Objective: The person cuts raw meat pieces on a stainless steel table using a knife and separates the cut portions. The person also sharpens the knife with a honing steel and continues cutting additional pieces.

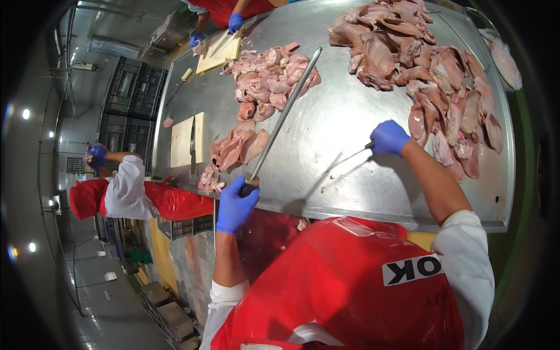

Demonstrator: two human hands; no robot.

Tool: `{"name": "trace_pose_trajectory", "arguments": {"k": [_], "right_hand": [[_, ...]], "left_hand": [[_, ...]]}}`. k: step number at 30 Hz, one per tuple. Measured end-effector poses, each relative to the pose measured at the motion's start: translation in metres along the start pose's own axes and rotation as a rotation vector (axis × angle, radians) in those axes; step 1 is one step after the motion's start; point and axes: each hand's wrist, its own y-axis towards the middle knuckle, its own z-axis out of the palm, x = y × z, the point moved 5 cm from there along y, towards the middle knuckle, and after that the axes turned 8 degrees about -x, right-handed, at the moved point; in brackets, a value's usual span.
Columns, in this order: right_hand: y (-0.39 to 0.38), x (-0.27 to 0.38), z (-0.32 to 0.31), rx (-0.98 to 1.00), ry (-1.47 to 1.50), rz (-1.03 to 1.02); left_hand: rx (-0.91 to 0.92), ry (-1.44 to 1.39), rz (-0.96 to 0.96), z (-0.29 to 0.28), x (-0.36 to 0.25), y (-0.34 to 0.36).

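My blue-gloved left hand (236, 205) is closed round the dark handle of a long sharpening steel (290, 108), whose rod slants up and to the right over the metal table. In my right hand (389, 138), also gloved in blue, is the dark handle of a knife (345, 157). Its thin blade points left and toward me, apart from the steel. To the right of that hand lies a large heap of pink, ear-shaped meat pieces (449, 96). Beyond the steel sits a pile of smaller pink pieces (262, 81), with flatter pieces (242, 143) nearer my left hand.
The metal table (326, 76) has a raised rim. A white cutting board (181, 143) bears another knife (193, 146). A co-worker in red and white (134, 189) stands at the left; another's gloved hand (235, 23) works over a far board (216, 55). Dark crates (131, 87) are stacked beyond.
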Motion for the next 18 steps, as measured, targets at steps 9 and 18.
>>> {"name": "trace_pose_trajectory", "arguments": {"k": [9,18], "right_hand": [[0.053,0.070,-0.097,-0.403,0.585,0.027],[-0.017,0.105,-0.030,-0.683,0.655,0.086]], "left_hand": [[0.075,-0.010,0.049,0.021,-0.003,0.005],[0.005,-0.206,-0.262,0.050,0.056,-0.011]]}}
